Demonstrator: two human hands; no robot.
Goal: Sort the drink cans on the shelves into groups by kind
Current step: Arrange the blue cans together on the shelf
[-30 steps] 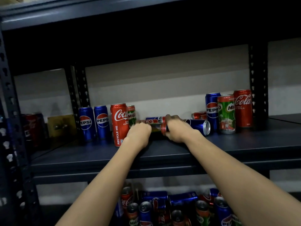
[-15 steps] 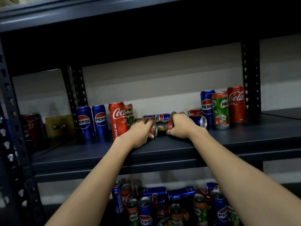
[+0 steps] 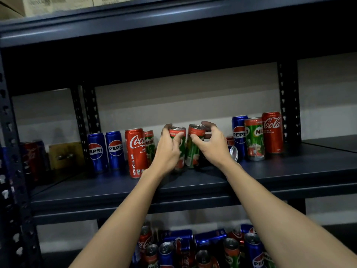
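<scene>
My left hand (image 3: 167,149) gripped one Milo can (image 3: 178,149), thumb across its front, fingers curled behind the top. My right hand (image 3: 211,146) was spread around a second Milo can (image 3: 194,147): thumb touching its front, fingers arched past the rim; whether those fingers made contact could not be determined. Both cans stood on the middle shelf (image 3: 193,182), just beside each other, the right one tilted slightly.

Left of my hands stood one Milo can (image 3: 149,146), one Coca-Cola can (image 3: 135,152) and two Pepsi cans (image 3: 106,150). To the right lay one blue can on its side (image 3: 233,152); beyond it stood one Pepsi can (image 3: 239,134), one Milo can (image 3: 254,139) and one Coca-Cola can (image 3: 272,132). The lower shelf held a mixed pile of cans (image 3: 193,246), count not determinable.
</scene>
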